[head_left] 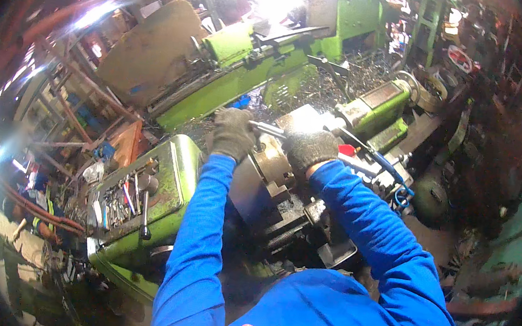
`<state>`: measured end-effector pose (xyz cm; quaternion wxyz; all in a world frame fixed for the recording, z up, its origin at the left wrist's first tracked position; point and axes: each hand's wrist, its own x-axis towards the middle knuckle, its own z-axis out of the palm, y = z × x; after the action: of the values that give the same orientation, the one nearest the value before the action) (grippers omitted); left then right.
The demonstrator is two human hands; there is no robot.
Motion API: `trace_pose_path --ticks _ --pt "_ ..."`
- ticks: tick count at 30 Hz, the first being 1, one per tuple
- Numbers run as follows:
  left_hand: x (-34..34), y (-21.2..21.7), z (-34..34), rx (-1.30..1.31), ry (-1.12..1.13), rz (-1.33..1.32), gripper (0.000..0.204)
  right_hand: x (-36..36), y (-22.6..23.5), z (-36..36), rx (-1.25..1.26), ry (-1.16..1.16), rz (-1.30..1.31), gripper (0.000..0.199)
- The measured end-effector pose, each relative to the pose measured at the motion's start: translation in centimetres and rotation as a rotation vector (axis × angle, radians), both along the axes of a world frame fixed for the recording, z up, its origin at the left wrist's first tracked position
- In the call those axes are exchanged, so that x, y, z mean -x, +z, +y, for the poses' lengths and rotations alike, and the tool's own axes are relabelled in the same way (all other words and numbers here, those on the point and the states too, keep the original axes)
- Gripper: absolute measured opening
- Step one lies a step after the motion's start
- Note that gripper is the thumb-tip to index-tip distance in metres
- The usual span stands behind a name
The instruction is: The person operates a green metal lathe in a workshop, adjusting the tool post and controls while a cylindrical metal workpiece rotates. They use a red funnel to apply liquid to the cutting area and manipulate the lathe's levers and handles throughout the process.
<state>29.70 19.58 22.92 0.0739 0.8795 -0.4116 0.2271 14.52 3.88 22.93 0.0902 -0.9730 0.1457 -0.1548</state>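
Observation:
A short shiny metal rod [267, 128] spans the gap between my two gloved hands, just above the round metal lathe chuck [271, 164]. My left hand [232, 135], in a dark grey knit glove, is closed at the rod's left end. On the rod's other end my right hand [310, 147] is closed, its glove partly washed out by glare. Which part of the rod lies inside each glove is hidden. Below my hands stand the lathe carriage parts [296, 220], and beside my right forearm lies a red-tipped piece [347, 150].
Left of my arm, the green headstock [182, 162] carries several hand tools [120, 205] and a lever [145, 215]. A green tailstock [376, 108] stands at right, near a blue hose [389, 168]. Metal shavings [357, 75] lie before a second green lathe [218, 90].

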Motion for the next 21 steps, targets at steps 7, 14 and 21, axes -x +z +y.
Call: trace_pose_path --ticks 7,14,21 --pt "-5.8 -0.9 -1.0 -0.111 0.093 0.103 0.026 5.1 2.2 -5.1 0.162 -0.179 0.13 0.026" --pt "-12.7 -2.2 -1.6 -0.288 0.125 0.224 0.041 3.8 5.6 -5.6 0.191 -0.263 0.256 0.029" --pt "-12.4 -1.3 -3.0 -0.242 0.175 0.389 0.045 0.2 5.7 -8.2 0.353 -0.229 0.213 0.031"
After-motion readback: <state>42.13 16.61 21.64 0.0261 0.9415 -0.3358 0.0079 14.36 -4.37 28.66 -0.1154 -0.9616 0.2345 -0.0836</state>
